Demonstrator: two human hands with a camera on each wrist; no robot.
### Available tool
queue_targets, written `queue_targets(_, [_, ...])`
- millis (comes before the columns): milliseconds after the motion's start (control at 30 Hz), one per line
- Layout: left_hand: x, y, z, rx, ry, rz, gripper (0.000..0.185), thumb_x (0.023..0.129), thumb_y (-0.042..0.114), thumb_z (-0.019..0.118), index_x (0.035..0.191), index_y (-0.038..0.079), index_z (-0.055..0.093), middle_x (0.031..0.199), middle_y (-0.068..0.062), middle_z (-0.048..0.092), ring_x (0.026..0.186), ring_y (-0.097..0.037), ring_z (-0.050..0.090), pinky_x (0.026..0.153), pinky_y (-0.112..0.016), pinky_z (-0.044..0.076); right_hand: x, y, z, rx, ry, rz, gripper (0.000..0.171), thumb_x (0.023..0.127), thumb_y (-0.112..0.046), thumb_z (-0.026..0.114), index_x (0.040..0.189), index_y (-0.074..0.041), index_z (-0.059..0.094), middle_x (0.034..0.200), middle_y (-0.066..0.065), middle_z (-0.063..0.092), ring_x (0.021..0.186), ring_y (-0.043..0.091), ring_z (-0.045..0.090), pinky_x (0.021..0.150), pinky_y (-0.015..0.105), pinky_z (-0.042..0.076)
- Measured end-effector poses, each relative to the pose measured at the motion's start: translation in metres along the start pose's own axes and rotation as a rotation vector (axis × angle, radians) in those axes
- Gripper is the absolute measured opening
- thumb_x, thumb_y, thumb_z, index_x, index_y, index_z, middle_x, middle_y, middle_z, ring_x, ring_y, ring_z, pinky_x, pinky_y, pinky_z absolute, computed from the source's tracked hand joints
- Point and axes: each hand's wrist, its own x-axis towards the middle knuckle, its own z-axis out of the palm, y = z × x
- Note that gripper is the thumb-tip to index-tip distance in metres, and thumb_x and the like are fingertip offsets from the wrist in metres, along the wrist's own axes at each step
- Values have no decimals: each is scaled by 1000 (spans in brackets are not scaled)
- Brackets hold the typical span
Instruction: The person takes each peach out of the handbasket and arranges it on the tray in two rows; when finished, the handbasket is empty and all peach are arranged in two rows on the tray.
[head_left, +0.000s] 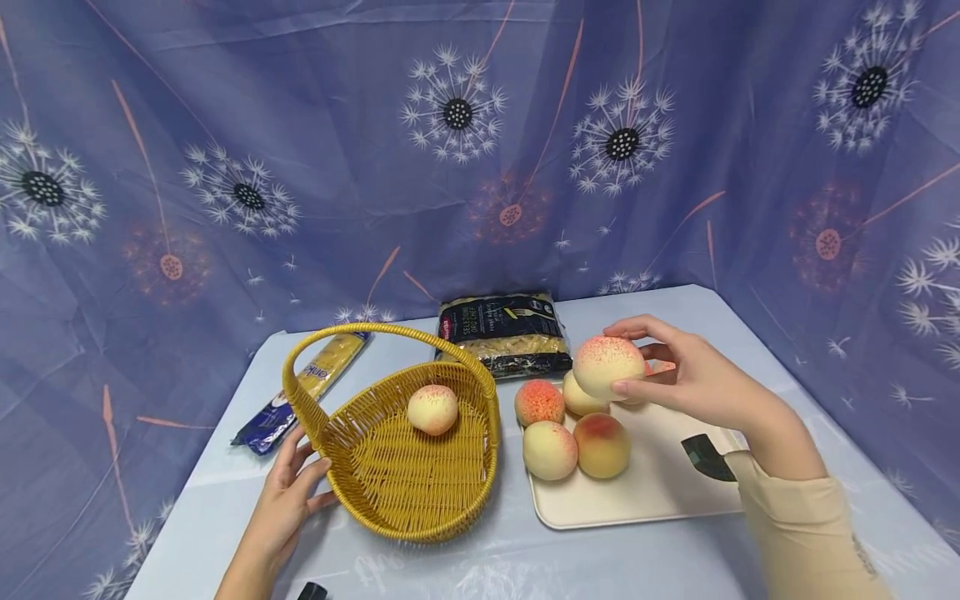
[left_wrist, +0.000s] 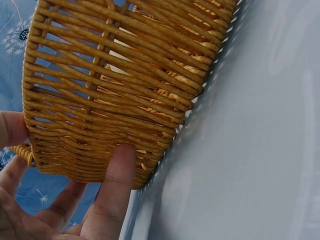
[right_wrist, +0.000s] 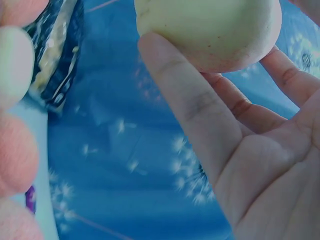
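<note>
Right hand (head_left: 693, 375): fingers curled round a peach (head_left: 607, 367) — thumb under it, fingertips over the top — lifted above the far edge of the tray (head_left: 645, 492). The right wrist view shows the thumb (right_wrist: 195, 105) pressed to the peach's pale underside.
Left hand (head_left: 288, 496): at the basket's 8 o'clock side, thumb (left_wrist: 112, 192) flat against the woven wall, the other fingers at the rim by the handle's foot; a light hold on the basket (head_left: 405, 467).
Basket: yellow wicker, hoop handle, on the worktop (head_left: 487, 567) left of the tray; its near side looks tipped up a little.
Peach in basket (head_left: 432, 408): one, lying toward the basket's 12 o'clock side.
Peaches on tray (head_left: 573, 429): four, bunched at the tray's 10 o'clock corner, just below the held peach.
Pasta bag (head_left: 502, 333): dark, at 12 o'clock behind basket and tray.
Spaghetti packet (head_left: 303, 392): blue and yellow, at the basket's 10 o'clock.
Backdrop: blue dandelion-print cloth (head_left: 450, 150).
</note>
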Motion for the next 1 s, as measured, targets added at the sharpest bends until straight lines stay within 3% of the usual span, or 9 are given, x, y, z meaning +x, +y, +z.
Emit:
queue_targets(267, [0,0,0,-8,-4,3,65,112,13,54,168,27,24,164,-16,29,115,-5,66,85,-40,65,-14,36,-8,1,80,45,58,95,-15,84,146,-18,56,139,0,63,109,7,72,86,24,62])
queue_targets(467, [0,0,1,-1,-5,-9,66,112,14,54,169,27,23,165,-17,28,116,-4,66,86,-39,65,-25,59,-9,-27,133,91,59,94,-15,85,145,-14,55,134,7,61,109,-1,69,85,19,59])
queue_targets(600, [0,-1,1,-3,-8,-2,66,112,13,54,168,26,23,163,-17,29,115,-5,66,86,-39,65,-30,71,-7,-36,152,91,58,93,-14,85,143,-11,56,133,10,61,106,2,68,85,17,58])
queue_targets(1000, [1,-4,-1,-16,-14,28,63,112,13,54,167,25,26,155,-10,34,114,-7,67,84,-38,66,-41,103,6,-35,167,39,57,90,-7,87,139,-7,58,130,-7,61,112,-2,61,95,8,49])
